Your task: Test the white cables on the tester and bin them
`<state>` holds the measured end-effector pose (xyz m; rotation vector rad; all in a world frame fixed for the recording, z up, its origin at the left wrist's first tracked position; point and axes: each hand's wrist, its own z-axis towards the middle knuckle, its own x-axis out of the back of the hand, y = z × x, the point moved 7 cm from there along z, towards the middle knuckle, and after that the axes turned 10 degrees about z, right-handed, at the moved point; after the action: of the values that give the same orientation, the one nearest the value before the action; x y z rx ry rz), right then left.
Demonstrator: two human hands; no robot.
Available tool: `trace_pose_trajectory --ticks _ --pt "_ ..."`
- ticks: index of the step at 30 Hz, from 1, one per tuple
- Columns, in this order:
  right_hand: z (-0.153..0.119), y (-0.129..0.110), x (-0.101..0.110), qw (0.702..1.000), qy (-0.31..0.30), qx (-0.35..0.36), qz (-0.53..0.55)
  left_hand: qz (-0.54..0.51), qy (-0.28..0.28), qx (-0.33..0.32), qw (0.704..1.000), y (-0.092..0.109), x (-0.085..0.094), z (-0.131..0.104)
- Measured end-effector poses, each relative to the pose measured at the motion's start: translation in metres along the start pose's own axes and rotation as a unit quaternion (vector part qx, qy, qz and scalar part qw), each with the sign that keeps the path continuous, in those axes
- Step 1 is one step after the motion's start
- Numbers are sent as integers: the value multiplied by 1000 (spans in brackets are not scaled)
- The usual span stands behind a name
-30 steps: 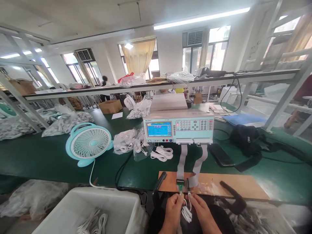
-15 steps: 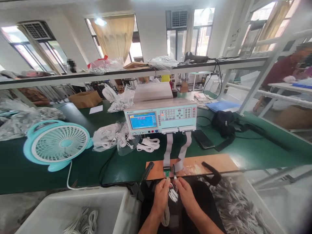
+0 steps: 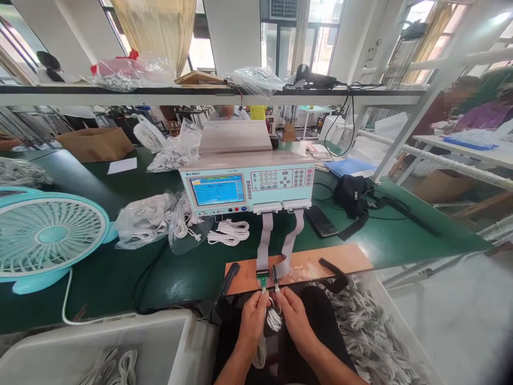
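Note:
My left hand (image 3: 253,316) pinches one plug end of a white cable (image 3: 274,321), just below a small green circuit board (image 3: 262,280). With thumb and finger, my right hand (image 3: 295,314) grips the other plug end, close under a black connector (image 3: 274,272). The cable's coil hangs between my hands. Whether the plugs sit in the sockets I cannot tell. Two grey ribbon cables (image 3: 264,243) run from the board and connector up to a bench tester (image 3: 280,182), whose screen (image 3: 218,190) is lit blue.
A brown board (image 3: 332,260) lies along the table's front edge. Bagged white cables (image 3: 146,219), a turquoise fan (image 3: 52,235) and a phone (image 3: 321,221) rest on the green table. Below are a left bin (image 3: 176,342) and a right bin full of cables (image 3: 368,326). A shelf (image 3: 192,96) crosses above.
The camera view has shifted, so the scene sits differently. On the tester, the pinkish screen text has become dark and the red light no longer shows. Both hands keep their grip.

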<state>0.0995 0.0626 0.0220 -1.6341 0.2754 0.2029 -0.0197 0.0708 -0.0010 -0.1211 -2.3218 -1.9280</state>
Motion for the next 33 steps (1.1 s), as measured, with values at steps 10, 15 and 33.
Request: trace_pose_trajectory --ticks 10,15,33 --pt "0 12 3 1000 -8 -14 3 -7 -9 -6 1000 3 0 0" --pt "4 8 4 999 -32 11 -18 -4 -12 -13 1000 0 0 0" --pt "15 26 7 993 -9 -79 89 -55 -15 21 998 -7 -7 6"
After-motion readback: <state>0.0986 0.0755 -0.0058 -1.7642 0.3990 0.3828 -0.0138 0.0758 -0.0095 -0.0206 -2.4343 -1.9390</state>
